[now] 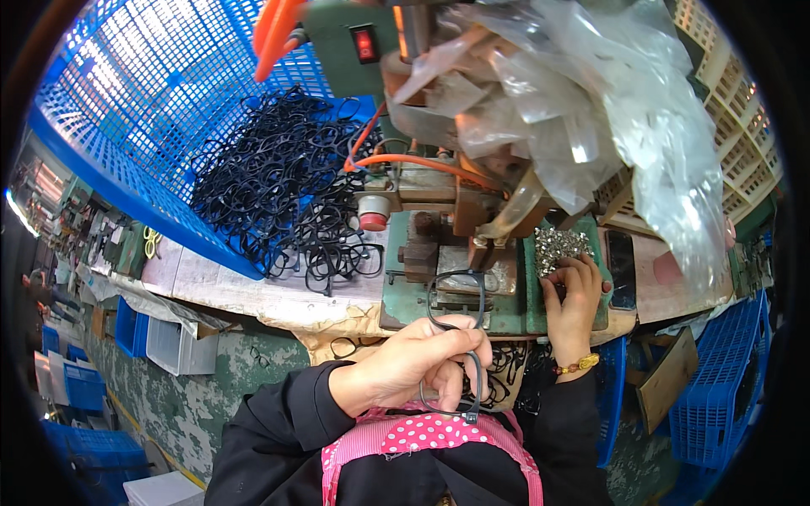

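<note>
My left hand (430,358) is closed around a dark eyeglass frame (483,304), held upright in front of the bench machine. One rim stands above my fingers and the other hangs below them. My right hand (574,299) rests at the near edge of a pile of small shiny metal parts (558,246) in a green tray (599,316). Its fingers are bent and drawn together at the pile; whatever is between the fingertips is hidden. The green machine base (395,308), with a metal fixture (472,274), lies just beyond the held frame.
A blue basket (126,181) heaped with dark eyeglass frames (278,169) tips toward me at left. Orange hoses (422,158) and a clear plastic bag (591,93) hang about the machine. A phone (621,270) lies right of the tray. More frames (506,363) lie below the bench edge.
</note>
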Available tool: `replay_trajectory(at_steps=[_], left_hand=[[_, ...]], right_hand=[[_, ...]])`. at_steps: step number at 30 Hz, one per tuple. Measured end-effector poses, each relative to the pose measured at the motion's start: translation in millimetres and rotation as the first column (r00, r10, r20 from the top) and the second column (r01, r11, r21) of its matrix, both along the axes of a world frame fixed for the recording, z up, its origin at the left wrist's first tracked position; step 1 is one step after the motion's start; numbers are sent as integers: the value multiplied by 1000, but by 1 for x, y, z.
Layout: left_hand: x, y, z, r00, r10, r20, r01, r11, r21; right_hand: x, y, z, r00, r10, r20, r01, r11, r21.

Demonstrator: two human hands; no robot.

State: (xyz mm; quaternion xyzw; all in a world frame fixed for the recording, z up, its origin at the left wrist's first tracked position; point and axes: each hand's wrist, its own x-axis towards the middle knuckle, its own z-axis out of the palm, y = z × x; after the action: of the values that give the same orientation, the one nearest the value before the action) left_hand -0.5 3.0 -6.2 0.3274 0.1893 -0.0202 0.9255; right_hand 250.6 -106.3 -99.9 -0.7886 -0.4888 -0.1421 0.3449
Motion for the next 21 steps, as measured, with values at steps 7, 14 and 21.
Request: replay_trajectory(at_steps=[7, 14, 21], left_hand=[[-49, 42, -11, 895, 350, 278, -325, 84, 942], [-101, 186, -58, 808, 567, 158, 339, -668, 663], [-113, 230, -68, 539, 705, 461, -219, -412, 885]], right_hand=[[-3, 0, 4, 996, 4, -91, 2, 998, 67], [-6, 2, -3, 998, -46, -46, 51, 992, 112], [-9, 1, -14, 986, -80, -147, 110, 972, 208]])
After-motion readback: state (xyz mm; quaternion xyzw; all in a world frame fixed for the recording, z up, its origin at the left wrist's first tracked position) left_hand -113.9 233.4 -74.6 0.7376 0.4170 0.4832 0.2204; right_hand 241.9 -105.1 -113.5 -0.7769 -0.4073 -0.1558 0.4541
